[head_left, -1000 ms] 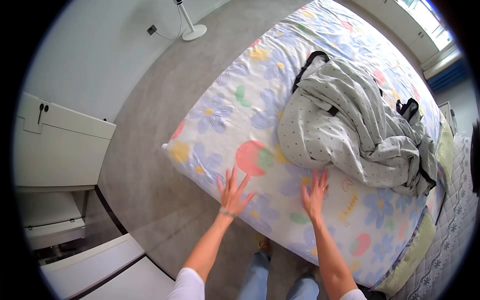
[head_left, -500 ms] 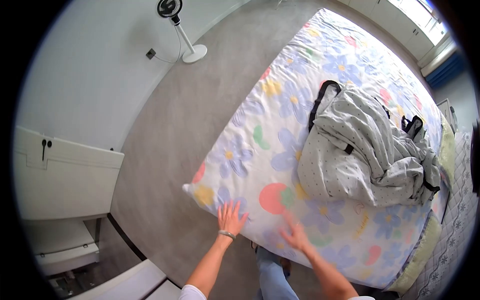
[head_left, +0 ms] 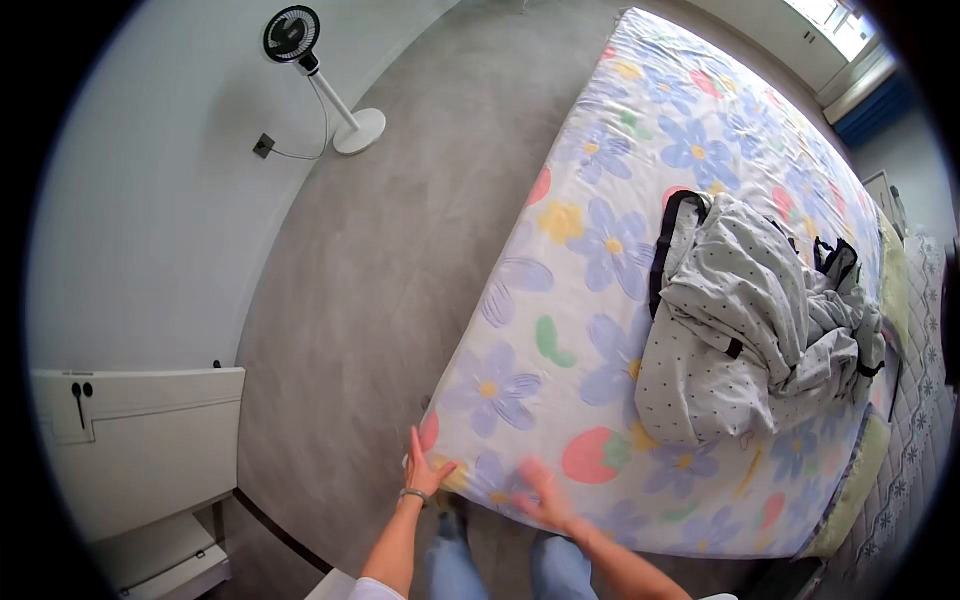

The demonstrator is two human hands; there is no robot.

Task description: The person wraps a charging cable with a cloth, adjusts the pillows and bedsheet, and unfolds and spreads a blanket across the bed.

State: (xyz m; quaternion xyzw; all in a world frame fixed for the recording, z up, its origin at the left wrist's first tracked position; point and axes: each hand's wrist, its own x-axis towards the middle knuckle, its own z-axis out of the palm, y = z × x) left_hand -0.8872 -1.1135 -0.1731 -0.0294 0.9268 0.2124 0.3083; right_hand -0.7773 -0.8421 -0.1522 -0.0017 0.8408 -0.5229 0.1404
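Note:
A flowered sheet covers the mattress. At its near left corner, my left hand rests with the thumb and fingers apart, touching the edge and holding nothing. My right hand, blurred by motion, is over the near edge of the sheet, left of a printed strawberry; its fingers are smeared. On the right half of the bed lies a crumpled grey dotted blanket with black trim, away from both hands.
A standing fan is by the left wall near a socket. A white cabinet stands at the lower left. Along the bed's right end is a quilted grey headboard. My legs are below the near edge.
The view has shifted left along the bed. My left hand has moved along the near edge to the corner, and my right hand has moved left, away from the blanket. The blanket stays bunched up.

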